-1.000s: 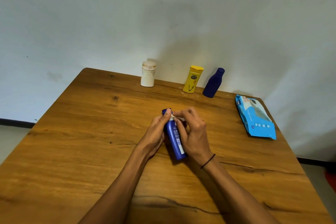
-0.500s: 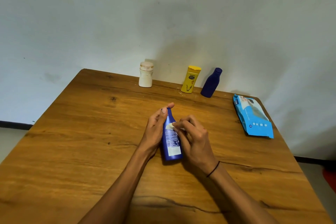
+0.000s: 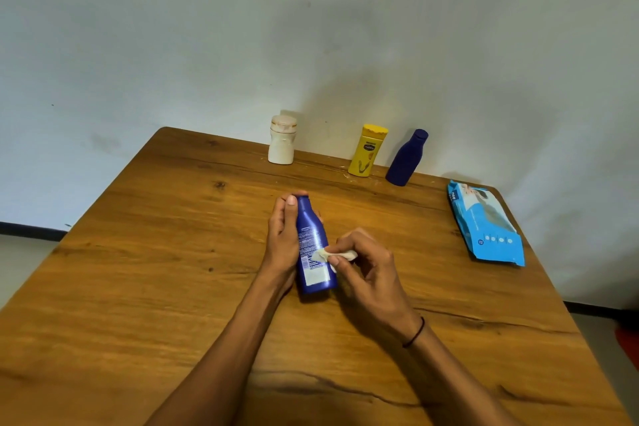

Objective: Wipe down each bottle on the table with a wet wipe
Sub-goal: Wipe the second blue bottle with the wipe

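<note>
Glossy blue plastic bottle was steadied upright on wooden bench in left hand grip; small white wet wipe, pinched in right hand, was pressed against its label side.

Both forearms reach forward; left hand grips the bottle, right hand pinches a wipe against it.

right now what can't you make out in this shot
Head view only:
- Print on the held blue bottle: too small to read.
- Its far side: covered by the left hand.
- Most of the wet wipe: bunched in the right hand.
- The table: near edge cut off by the frame.
</note>
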